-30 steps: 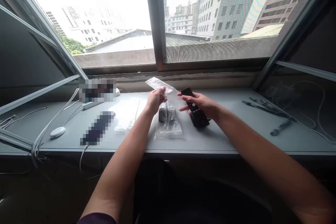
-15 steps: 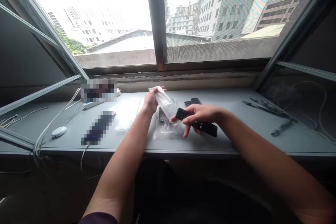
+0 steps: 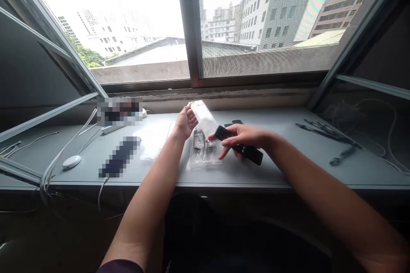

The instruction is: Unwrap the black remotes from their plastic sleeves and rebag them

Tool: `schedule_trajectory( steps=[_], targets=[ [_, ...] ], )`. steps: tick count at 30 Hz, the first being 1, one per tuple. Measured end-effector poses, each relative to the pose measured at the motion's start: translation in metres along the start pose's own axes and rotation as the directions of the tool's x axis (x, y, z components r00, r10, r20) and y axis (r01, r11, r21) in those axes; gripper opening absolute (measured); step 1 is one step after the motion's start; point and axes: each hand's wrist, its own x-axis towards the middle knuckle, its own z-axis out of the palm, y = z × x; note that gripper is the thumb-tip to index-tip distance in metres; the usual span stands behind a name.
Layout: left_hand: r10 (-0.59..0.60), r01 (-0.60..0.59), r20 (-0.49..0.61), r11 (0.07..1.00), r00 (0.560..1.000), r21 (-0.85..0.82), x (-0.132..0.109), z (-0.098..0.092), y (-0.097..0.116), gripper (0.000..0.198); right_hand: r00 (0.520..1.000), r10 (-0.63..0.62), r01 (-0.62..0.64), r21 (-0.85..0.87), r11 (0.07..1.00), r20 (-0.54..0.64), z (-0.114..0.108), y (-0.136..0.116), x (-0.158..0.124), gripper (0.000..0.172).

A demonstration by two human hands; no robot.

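Observation:
My left hand [image 3: 185,123] is closed on the upper end of a clear plastic bag [image 3: 203,120], which slants down to the right above the grey sill [image 3: 275,166]. My right hand [image 3: 247,137] grips a black remote control [image 3: 239,146], its far end touching the bag's lower end. Under both hands lie bagged remotes [image 3: 203,150] in clear plastic. More black remotes [image 3: 234,123] lie just behind my right hand, partly hidden.
A stack of flat clear bags [image 3: 156,139] lies left of my left hand. Further left are a blurred dark object [image 3: 119,156], a white oval device [image 3: 71,161] with cables and a power strip [image 3: 110,127]. Dark cables [image 3: 326,133] lie on the right. The window stands behind.
My right hand lifted the remote off the sill, turned it sideways and brought its end to the bag. My left hand swung the bag round toward it.

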Motion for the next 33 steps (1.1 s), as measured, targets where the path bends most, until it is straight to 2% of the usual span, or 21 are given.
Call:
schedule_trajectory(
  steps=[3, 5, 9, 12, 16, 18, 20, 23, 25, 26, 28, 33],
  targets=[
    [-0.010, 0.006, 0.070, 0.999, 0.998, 0.048, -0.001, 0.001, -0.006, 0.028, 0.993, -0.068, 0.074, 0.053, 0.996, -0.101, -0.001, 0.002, 0.003, 0.058],
    [-0.004, -0.004, 0.090, 0.996, 0.996, 0.087, -0.001, 0.002, -0.009, 0.034, 0.994, -0.055, 0.061, 0.056, 0.997, -0.100, -0.001, 0.003, 0.005, 0.057],
    [0.086, -0.072, -0.057, 0.975, 0.995, 0.212, -0.002, -0.001, -0.006, 0.040, 0.996, -0.023, 0.028, 0.063, 0.998, -0.082, 0.000, 0.002, 0.004, 0.062],
    [0.220, -0.158, -0.129, 0.915, 0.967, 0.372, -0.004, -0.008, 0.006, 0.035, 0.989, -0.080, 0.091, 0.082, 0.992, -0.127, -0.001, 0.003, 0.005, 0.054],
    [0.301, -0.206, -0.103, 0.828, 0.948, 0.522, -0.010, -0.034, 0.034, 0.038, 0.976, -0.102, 0.125, 0.110, 0.986, -0.192, -0.006, 0.009, 0.009, 0.049],
    [0.363, -0.228, -0.077, 0.721, 0.928, 0.655, -0.017, -0.057, 0.052, 0.045, 0.970, -0.114, 0.142, 0.118, 0.983, -0.215, -0.009, 0.011, 0.011, 0.047],
    [0.369, -0.189, -0.053, 0.588, 0.928, 0.786, -0.026, -0.084, 0.069, 0.056, 0.967, -0.135, 0.164, 0.122, 0.979, -0.214, -0.010, 0.012, 0.011, 0.042],
    [0.337, -0.068, -0.041, 0.305, 0.941, 0.950, -0.040, -0.122, 0.090, 0.062, 0.966, -0.154, 0.181, 0.120, 0.976, -0.206, -0.010, 0.011, 0.010, 0.038],
    [0.338, 0.020, -0.052, 0.098, 0.940, 0.995, -0.047, -0.139, 0.097, 0.060, 0.964, -0.157, 0.184, 0.109, 0.977, -0.215, -0.009, 0.011, 0.010, 0.038],
    [0.332, 0.054, -0.056, 0.015, 0.942, 0.998, -0.049, -0.144, 0.098, 0.060, 0.962, -0.160, 0.186, 0.104, 0.977, -0.222, -0.009, 0.011, 0.009, 0.038],
    [0.286, 0.098, -0.067, -0.093, 0.956, 0.991, -0.053, -0.146, 0.096, 0.062, 0.959, -0.161, 0.188, 0.099, 0.977, -0.232, -0.009, 0.011, 0.010, 0.039],
    [0.222, 0.158, -0.106, -0.233, 0.969, 0.960, -0.057, -0.127, 0.081, 0.089, 0.961, -0.156, 0.182, 0.098, 0.978, -0.228, -0.011, 0.013, 0.010, 0.042]
  ],
)
